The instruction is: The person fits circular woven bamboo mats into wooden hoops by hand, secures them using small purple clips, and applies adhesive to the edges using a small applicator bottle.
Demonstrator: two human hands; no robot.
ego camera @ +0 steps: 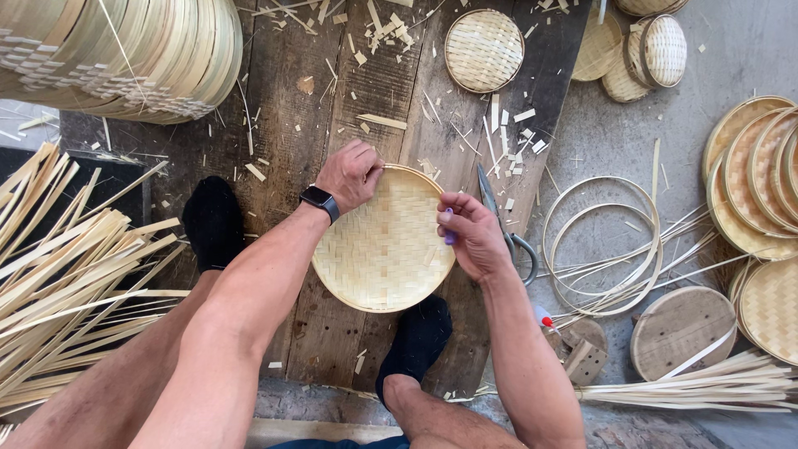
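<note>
1. A round woven bamboo tray [382,241] lies on the dark plank floor [291,125], its weave complete and its rim fitted.
2. The left hand [351,175] grips the rim at eleven o'clock, fingers clenched on it.
3. The right hand [471,235] pinches a small purple thing [450,236] at three o'clock.
4. Scissors [507,233] lie just beyond at three o'clock; loose bamboo hoops [603,245] lie farther out.

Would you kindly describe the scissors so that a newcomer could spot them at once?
Start at the dark wooden board on the floor, where both hands hold a round woven tray. Just beyond the right hand lie the scissors: grey looped handles, the only metal thing among bamboo.
</note>
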